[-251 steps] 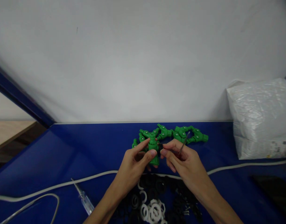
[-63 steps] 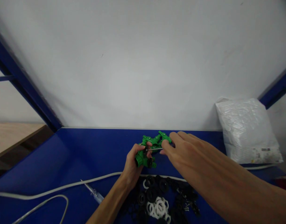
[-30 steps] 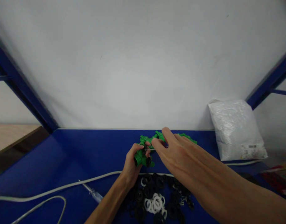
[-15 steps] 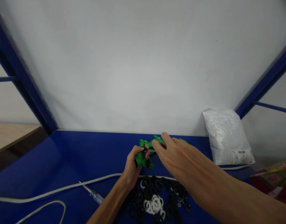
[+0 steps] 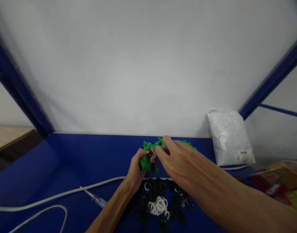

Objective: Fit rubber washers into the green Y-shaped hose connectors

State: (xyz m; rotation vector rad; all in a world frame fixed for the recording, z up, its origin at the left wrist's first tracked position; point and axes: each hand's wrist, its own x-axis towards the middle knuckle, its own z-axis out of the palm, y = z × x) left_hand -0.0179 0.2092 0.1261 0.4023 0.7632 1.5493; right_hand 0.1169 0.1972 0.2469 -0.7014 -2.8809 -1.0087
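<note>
My left hand [image 5: 136,165] grips a green plastic hose fitting [image 5: 143,163] with black parts on it, holding it just above the blue table. From the right, my right hand [image 5: 171,152] is closed around a screwdriver [image 5: 154,155]; only its thin metal shaft shows, and the handle is hidden in the fingers. The shaft's tip meets a black piece on the fitting, between the left thumb and fingers. More green fittings [image 5: 189,144] lie behind the right hand, partly covered by it. Nearer me are white rings [image 5: 160,205] and black rings and small parts [image 5: 163,223].
A pale cable [image 5: 97,185] crosses the blue table [image 5: 90,152]. A clear-handled screwdriver [image 5: 98,200] lies by my left forearm. At the right stand a white plastic parcel [image 5: 230,137] and red and yellow packets [image 5: 271,179]. A white wall [image 5: 138,64] rises behind.
My right hand has come slightly closer to the fitting, and less of the screwdriver's shaft shows. The whole view has shifted a little. My left hand keeps its grip.
</note>
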